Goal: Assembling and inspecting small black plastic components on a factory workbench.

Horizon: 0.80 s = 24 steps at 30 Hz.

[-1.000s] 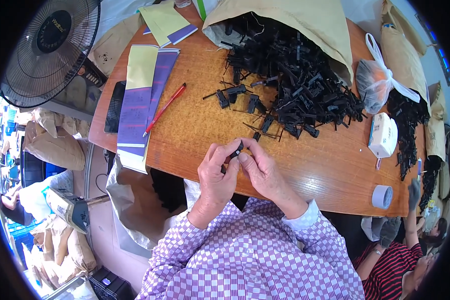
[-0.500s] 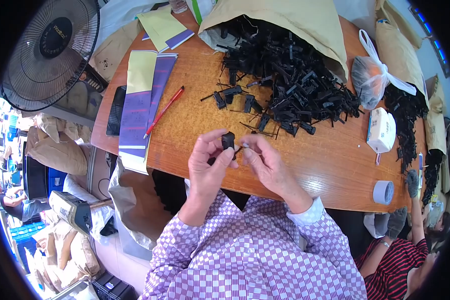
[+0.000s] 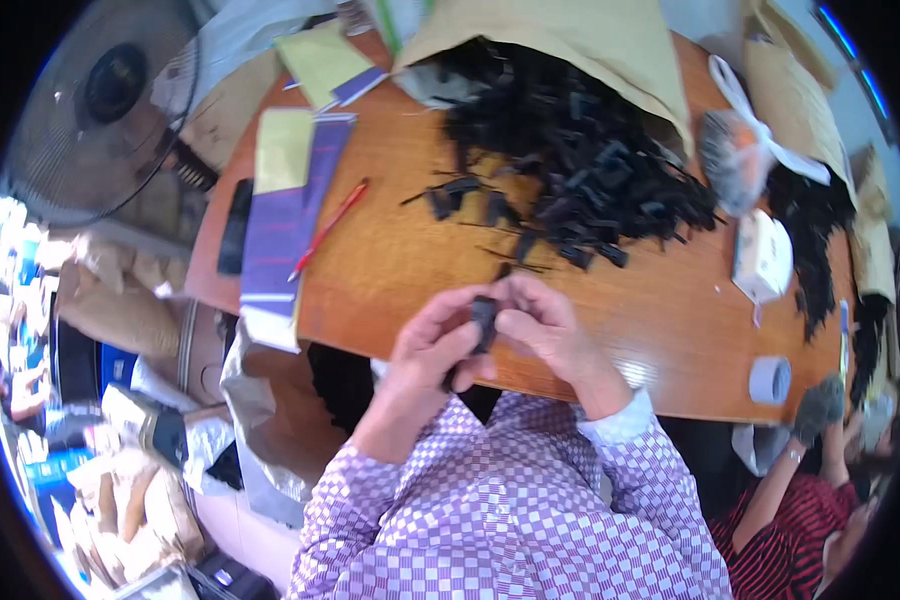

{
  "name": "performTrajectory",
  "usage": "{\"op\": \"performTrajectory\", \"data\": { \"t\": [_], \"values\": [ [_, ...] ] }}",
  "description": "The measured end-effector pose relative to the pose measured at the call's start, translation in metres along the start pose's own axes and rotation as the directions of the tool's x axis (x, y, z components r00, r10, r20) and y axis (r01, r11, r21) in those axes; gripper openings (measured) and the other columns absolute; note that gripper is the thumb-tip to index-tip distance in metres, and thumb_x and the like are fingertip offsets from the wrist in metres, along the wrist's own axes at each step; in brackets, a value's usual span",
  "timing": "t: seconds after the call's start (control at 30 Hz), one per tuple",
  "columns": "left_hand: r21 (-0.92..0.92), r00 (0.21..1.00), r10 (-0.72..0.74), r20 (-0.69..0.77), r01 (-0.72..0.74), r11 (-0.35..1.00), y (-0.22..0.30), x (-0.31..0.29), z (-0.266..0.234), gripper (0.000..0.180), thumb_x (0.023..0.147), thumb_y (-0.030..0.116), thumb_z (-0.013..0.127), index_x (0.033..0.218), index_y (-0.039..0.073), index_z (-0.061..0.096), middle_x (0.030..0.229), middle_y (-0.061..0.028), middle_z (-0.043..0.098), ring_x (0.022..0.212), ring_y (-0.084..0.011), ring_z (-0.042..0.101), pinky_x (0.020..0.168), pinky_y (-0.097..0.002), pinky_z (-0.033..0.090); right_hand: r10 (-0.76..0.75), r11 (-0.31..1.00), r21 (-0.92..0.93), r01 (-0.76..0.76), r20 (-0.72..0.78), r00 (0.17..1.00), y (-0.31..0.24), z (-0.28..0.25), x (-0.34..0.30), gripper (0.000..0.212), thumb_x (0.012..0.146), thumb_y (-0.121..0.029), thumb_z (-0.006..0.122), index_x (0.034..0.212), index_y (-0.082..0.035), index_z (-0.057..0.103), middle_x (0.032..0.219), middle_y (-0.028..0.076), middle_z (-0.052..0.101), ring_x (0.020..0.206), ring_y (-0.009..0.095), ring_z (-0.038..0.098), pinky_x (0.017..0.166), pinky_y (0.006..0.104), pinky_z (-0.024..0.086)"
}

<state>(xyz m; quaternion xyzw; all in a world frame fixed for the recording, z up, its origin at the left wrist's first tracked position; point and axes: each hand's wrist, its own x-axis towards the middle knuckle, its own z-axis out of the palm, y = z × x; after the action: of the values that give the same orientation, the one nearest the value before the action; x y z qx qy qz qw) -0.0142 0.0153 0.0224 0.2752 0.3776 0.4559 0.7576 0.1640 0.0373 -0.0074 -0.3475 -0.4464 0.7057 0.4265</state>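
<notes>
A small black plastic part (image 3: 483, 318) is upright between my two hands, just above the table's near edge. My left hand (image 3: 430, 345) is closed around it, thumb on the near face. My right hand (image 3: 548, 325) presses against its right side with thumb and forefinger pinched together. A thin dark piece rises above the right fingertips, blurred, and I cannot tell whether it belongs to the same part. Beyond the hands, a heap of similar black plastic parts (image 3: 595, 180) with thin stems spills from a tan sack (image 3: 560, 25), a few lying loose at its near left.
Left on the wooden table (image 3: 400, 240) lie purple-and-yellow papers (image 3: 275, 240), a red pen (image 3: 330, 230) and a dark flat device (image 3: 233, 225). A fan (image 3: 110, 90) stands beyond. At right are a tissue pack (image 3: 763, 258), a tape roll (image 3: 770, 380) and a co-worker's gloved hand (image 3: 820, 408).
My hands have drawn together around the black part, which has shifted slightly right and down. The co-worker's gloved hands have moved closer together. The view is now blurred.
</notes>
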Motion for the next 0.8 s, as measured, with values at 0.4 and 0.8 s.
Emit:
{"op": "performTrajectory", "data": {
  "t": [0.4, 0.8],
  "values": [
    [0.604, 0.824, 0.544, 0.159, -0.517, 0.606, -0.032, -0.008, -0.024, 0.040, 0.081, 0.002, 0.058, 0.119, 0.002, 0.046, 0.077, -0.0169, 0.061, 0.065, -0.0295, 0.063, 0.058, -0.0369, 0.049, 0.037, 0.969, -0.248, -0.014, 0.090, 0.995, 0.018, -0.008, -0.004, 0.015, 0.093, -0.012, 0.054, 0.104, -0.003, 0.056, 0.093, 0.002, 0.058, 0.082, 0.008, 0.055, 0.072, 0.0207, 0.044],
    [0.586, 0.814, 0.569, 0.122, -0.521, 0.620, -0.044, -0.008, -0.037, 0.038, 0.081, 0.001, 0.056, 0.116, 0.004, 0.042, 0.085, -0.0177, 0.057, 0.073, -0.0330, 0.062, 0.062, -0.0379, 0.048, 0.090, 0.857, -0.492, -0.154, -0.151, 0.984, 0.014, 0.042, -0.006, 0.017, 0.096, -0.015, 0.050, 0.106, -0.004, 0.058, 0.090, -0.001, 0.056, 0.080, 0.004, 0.050, 0.068, 0.0191, 0.041]
  ]
}}
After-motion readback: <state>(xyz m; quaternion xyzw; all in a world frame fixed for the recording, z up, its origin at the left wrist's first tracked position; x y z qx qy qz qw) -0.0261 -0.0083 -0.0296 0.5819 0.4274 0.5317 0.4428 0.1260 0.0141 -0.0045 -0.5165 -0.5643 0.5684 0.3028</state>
